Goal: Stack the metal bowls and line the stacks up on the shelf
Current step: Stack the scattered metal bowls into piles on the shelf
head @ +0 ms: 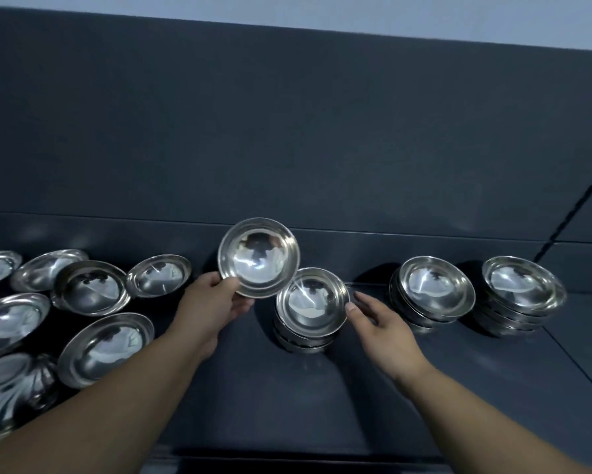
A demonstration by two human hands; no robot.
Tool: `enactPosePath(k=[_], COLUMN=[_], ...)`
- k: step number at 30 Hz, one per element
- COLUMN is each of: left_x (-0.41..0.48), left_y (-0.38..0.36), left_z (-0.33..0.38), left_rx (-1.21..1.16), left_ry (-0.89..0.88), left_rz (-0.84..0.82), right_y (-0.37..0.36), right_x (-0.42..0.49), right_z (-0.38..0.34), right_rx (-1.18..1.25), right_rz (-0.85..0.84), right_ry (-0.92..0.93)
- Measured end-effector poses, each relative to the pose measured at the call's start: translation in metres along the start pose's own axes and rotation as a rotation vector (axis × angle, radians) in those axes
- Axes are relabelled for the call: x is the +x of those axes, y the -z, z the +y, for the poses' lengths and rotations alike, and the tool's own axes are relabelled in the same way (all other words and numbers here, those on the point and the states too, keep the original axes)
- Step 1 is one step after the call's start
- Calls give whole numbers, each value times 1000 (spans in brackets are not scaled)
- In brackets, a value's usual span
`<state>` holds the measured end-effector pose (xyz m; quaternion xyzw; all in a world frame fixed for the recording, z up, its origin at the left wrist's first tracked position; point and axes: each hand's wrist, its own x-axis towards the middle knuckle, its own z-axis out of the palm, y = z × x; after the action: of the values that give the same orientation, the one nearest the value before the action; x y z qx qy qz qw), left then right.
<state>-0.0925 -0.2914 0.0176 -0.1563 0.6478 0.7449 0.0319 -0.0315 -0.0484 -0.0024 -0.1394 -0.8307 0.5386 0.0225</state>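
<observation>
My left hand (209, 302) holds a single shiny metal bowl (258, 257) by its near rim, lifted just left of and above the middle stack (310, 307). My right hand (378, 321) rests with thumb and fingertips against the right rim of that stack's top bowl. Two more stacks of bowls stand on the dark shelf (321, 398) to the right, one stack (434, 290) nearer and another stack (523, 292) at the far right. Several loose bowls (92, 287) lie spread out on the left.
A dark wall panel (287, 131) rises right behind the shelf. The shelf's front edge runs along the bottom of the view. A larger bowl (106, 347) lies close to my left forearm. A fluted metal bowl (14, 391) sits at the lower left.
</observation>
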Motion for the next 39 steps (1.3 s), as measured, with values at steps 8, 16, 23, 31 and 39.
enactPosePath(k=[8, 16, 23, 31, 39], left_x=[-32, -32, -39, -43, -42], left_y=[-32, -44, -40, -60, -101], left_z=[8, -5, -22, -38, -45], left_rx=[252, 372, 490, 253, 156], left_ry=[43, 68, 32, 62, 14], left_rz=[-141, -71, -15, -116, -147], right_y=[14, 15, 8, 16, 35], right_x=[-4, -4, -5, 0, 14], right_z=[-2, 7, 24, 32, 42], right_rx=[28, 41, -9, 17, -66], right_rz=[-13, -161, -262, -305, -254], right_ry=[55, 51, 97, 117, 129])
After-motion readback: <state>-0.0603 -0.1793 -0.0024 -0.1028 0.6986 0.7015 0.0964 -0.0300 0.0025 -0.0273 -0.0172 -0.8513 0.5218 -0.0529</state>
